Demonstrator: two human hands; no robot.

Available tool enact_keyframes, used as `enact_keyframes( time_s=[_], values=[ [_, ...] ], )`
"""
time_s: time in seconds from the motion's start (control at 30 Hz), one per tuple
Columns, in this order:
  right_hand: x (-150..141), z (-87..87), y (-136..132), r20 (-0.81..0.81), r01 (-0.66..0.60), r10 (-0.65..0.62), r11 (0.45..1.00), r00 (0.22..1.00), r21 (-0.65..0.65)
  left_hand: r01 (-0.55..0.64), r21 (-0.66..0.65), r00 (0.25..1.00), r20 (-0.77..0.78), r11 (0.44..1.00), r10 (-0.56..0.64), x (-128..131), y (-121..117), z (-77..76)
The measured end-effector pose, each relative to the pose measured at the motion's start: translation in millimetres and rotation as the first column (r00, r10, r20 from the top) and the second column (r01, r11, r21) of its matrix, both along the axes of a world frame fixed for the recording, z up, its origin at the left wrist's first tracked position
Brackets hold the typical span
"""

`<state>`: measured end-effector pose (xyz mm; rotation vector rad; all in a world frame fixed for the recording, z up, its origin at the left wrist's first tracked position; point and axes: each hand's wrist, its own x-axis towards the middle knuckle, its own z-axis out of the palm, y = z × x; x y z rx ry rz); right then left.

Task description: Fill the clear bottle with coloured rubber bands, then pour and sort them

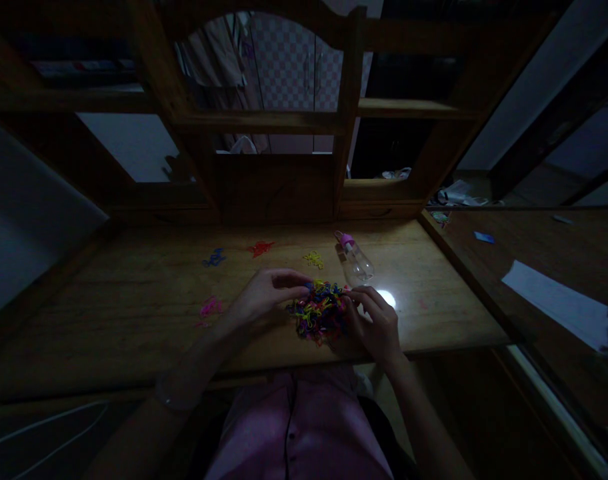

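Note:
A tangled pile of small coloured loops (317, 317), perhaps rubber bands or plastic clips, lies near the table's front edge; yellow, dark blue, pink and red show in it. At its upper left, my left hand (274, 291) has thumb and fingertips closed together at a small blue piece. My right hand (377, 323) reaches in from the other side, fingers bent and pinched at the pile's right edge; what they grip is hidden. Beyond the pile are small separate heaps: blue (215, 258), red (261, 249) and yellow (313, 259). A pink heap (211, 307) lies left of my left forearm.
A clear bottle with a pink cap (357, 259) lies on its side behind my right hand. A wooden shelf unit (277, 190) rises at the table's back. On the brown surface at right are white paper (559, 303) and a blue card (484, 237). The room is dim.

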<state>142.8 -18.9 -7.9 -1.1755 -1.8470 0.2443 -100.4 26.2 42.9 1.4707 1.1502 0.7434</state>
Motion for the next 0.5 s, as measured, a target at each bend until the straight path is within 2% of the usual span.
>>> enact_keyframes(
  time_s=[0.07,0.13,0.2,0.27,0.37,0.5],
  values=[
    [0.2,1.1,-0.3,-0.011,0.020,-0.020,1.000,1.000,0.006,-0.150,0.119,0.979,-0.122,0.981,0.165,-27.9,10.8,5.3],
    [0.0,2.4,-0.2,-0.025,0.030,-0.030,0.999,0.999,0.014,-0.316,0.264,0.907,-0.198,0.911,0.372,-62.8,24.5,6.8],
    [-0.2,3.2,0.0,-0.039,0.037,-0.036,0.999,0.999,0.018,-0.373,0.412,0.820,-0.273,0.831,0.503,-98.7,37.8,4.5],
    [-0.2,3.3,-0.3,-0.045,0.043,-0.043,0.999,0.998,0.016,-0.340,0.505,0.733,-0.385,0.793,0.560,-129.1,47.7,0.0],
    [-1.1,4.3,-1.4,-0.043,0.051,-0.051,0.999,0.998,0.002,-0.337,0.539,0.627,-0.483,0.772,0.611,-155.8,53.3,-6.8],
    [-13.6,18.8,2.4,-0.031,0.030,-0.030,0.999,0.999,-0.016,-0.285,0.545,0.602,-0.539,0.789,0.589,-167.1,49.1,-12.6]
  ],
)
